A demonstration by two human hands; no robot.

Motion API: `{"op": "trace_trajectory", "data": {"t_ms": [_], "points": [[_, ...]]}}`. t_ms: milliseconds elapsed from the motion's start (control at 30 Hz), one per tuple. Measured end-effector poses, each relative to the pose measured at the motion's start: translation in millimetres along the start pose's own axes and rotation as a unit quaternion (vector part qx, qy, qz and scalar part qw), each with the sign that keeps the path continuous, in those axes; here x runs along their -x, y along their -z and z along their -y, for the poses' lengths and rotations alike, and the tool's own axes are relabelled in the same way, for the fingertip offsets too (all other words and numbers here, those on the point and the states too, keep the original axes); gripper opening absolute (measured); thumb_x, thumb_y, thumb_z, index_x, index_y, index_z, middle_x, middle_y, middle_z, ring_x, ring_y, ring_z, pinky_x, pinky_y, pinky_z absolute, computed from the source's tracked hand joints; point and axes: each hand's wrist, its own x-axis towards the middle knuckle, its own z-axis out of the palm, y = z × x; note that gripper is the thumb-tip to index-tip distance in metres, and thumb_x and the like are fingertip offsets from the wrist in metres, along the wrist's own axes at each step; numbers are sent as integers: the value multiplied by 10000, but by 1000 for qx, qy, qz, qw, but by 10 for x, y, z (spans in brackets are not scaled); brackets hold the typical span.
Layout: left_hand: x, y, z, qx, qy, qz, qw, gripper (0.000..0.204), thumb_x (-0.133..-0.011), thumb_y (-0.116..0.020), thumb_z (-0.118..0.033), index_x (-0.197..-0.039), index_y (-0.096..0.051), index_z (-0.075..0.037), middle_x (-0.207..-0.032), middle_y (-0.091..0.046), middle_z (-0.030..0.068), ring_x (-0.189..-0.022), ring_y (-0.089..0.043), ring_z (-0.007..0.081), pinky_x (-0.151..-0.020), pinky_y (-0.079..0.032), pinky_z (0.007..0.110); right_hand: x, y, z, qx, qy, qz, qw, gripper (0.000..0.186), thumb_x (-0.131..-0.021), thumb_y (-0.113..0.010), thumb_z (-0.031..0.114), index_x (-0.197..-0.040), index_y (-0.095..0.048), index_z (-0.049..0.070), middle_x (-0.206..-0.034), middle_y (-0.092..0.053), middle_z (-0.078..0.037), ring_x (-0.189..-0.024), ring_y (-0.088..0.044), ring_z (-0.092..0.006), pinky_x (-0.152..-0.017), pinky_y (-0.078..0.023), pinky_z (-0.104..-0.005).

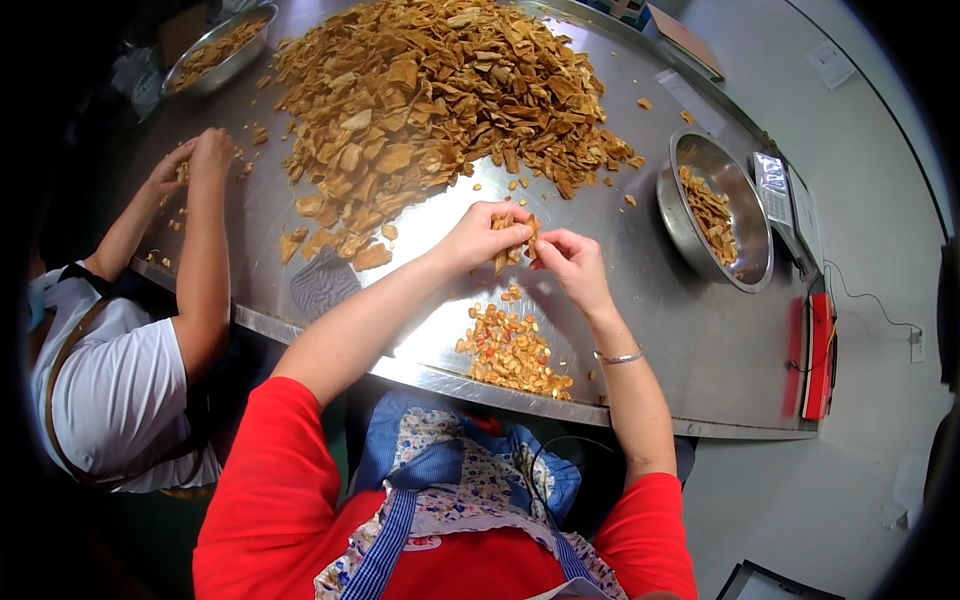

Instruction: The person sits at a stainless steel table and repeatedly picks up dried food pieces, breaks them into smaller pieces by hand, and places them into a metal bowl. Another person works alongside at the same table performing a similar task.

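My left hand is closed round several dried brown slices, held just above the metal table. Beside it, my right hand pinches at one dried slice, with thumb and fingertips together. The two hands almost meet. Below them, near the table's front edge, lies a small heap of yellow-orange bits. A large pile of dried brown slices spreads over the table beyond my hands, with a few loose slices reaching toward my left forearm.
A steel bowl partly filled with slices stands at right, near a scale and a red box-like object. A grey patterned cloth-like thing lies left. A co-worker's hands work at far left, below another bowl.
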Motion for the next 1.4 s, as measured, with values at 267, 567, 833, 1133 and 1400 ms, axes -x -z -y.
{"op": "trace_trajectory", "data": {"t_ms": [267,567,833,1133,1400], "points": [[42,-63,-49,-19,77,-27,996,153,-777,-630,-154,-842,-582,-24,-622,-556,14,-524,-501,56,-443,-388,196,58,-68,92,216,118,-95,965,98,-765,-574,80,-758,-603,-14,-622,-588,-93,-558,-590,-142,-503,-450,-242],[82,-104,20,-200,-31,-75,976,151,-776,-570,-134,-824,-599,6,-577,-560,31,-512,-515,72,-461,-409,222,75,-133,128,247,146,-119,951,105,-754,-607,82,-791,-601,-16,-674,-602,-111,-580,-586,-164,-538,-461,-262],[97,-145,21,-347,-135,-97,923,157,-745,-560,-122,-804,-619,12,-601,-595,102,-531,-573,126,-514,-448,262,47,-139,-8,232,91,-117,961,114,-755,-553,91,-755,-575,-21,-672,-576,-160,-561,-567,-255,-518,-440,-325],[110,-159,-46,-260,-26,-85,962,161,-758,-557,-123,-831,-617,8,-631,-602,107,-575,-590,120,-539,-460,256,11,-108,26,298,174,-120,931,77,-726,-549,63,-693,-519,0,-629,-536,-137,-550,-537,-290,-499,-425,-352],[79,-135,14,-250,-59,-91,962,165,-785,-562,-123,-877,-612,5,-732,-610,89,-700,-587,117,-610,-456,242,36,-116,66,331,230,-130,906,87,-730,-551,76,-683,-521,9,-600,-526,-106,-529,-535,-241,-489,-424,-337]]}}
